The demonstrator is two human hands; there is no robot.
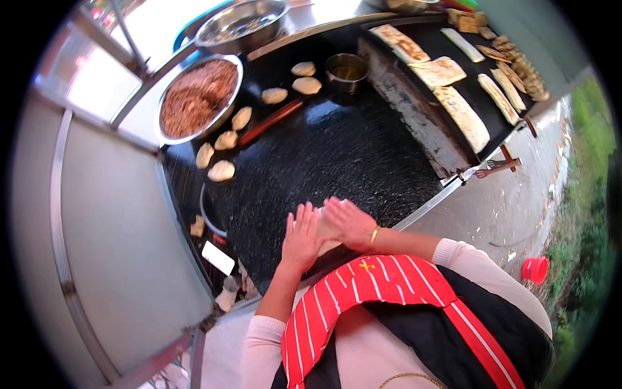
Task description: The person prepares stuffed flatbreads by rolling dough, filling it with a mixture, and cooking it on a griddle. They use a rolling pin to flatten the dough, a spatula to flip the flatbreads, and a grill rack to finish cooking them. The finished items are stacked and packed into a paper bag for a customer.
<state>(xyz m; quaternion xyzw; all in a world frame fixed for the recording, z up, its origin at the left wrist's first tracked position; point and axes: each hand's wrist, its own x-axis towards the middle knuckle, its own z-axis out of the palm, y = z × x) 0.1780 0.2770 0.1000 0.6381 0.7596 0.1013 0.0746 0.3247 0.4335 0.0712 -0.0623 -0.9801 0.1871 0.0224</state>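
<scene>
Both of my hands lie flat on a pale piece of dough (326, 232) at the front edge of the dark worktop (350, 155). My left hand (302, 238) rests on its left side, fingers stretched toward the far side. Across the right part lies my right hand (351, 224), slanting inward, a gold-coloured bangle at the wrist. Neither hand grips the dough, and much of it is hidden under them. Several oval dough pieces, one of them a near dough piece (221, 171), sit in a curved row beyond, beside a reddish-brown rolling pin (270, 122).
A metal bowl of minced filling (199, 97) stands back left, near another steel bowl (243, 26). A metal pot of yellowish liquid (346, 73) adjoins the raised griddle (461, 73), which carries several flatbreads (461, 118). Tongs (498, 167) hang off its side. A white rectangular object (218, 257) lies left.
</scene>
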